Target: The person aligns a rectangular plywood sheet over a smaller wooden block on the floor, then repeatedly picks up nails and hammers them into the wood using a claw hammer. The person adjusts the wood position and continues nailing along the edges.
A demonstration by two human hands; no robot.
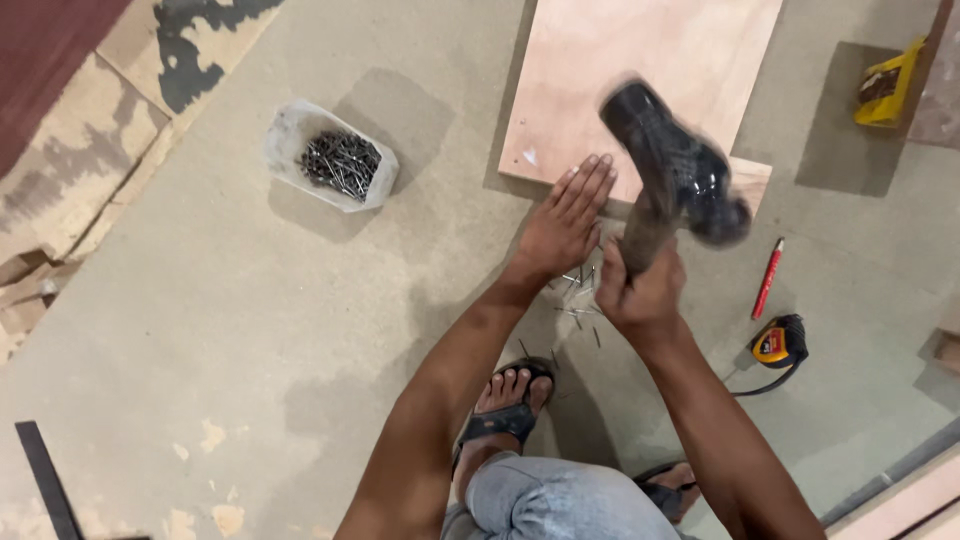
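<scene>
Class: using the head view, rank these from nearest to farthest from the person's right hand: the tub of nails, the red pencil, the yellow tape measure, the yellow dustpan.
From the right hand:
1. Red pencil, just to its right.
2. Yellow tape measure, lower right, only slightly farther.
3. Yellow dustpan, top right.
4. Tub of nails, far to the left.

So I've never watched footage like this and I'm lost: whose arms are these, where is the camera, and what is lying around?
The camera sits on a person's head and looks down, so both arms are that person's own. The right hand grips a hammer, raised and blurred. The left hand lies flat, fingers reaching the edge of a plywood board on the floor. Loose nails lie between the hands. A plastic tub of nails is to the left; a red pencil and a tape measure are to the right. Sandalled feet show below.
</scene>
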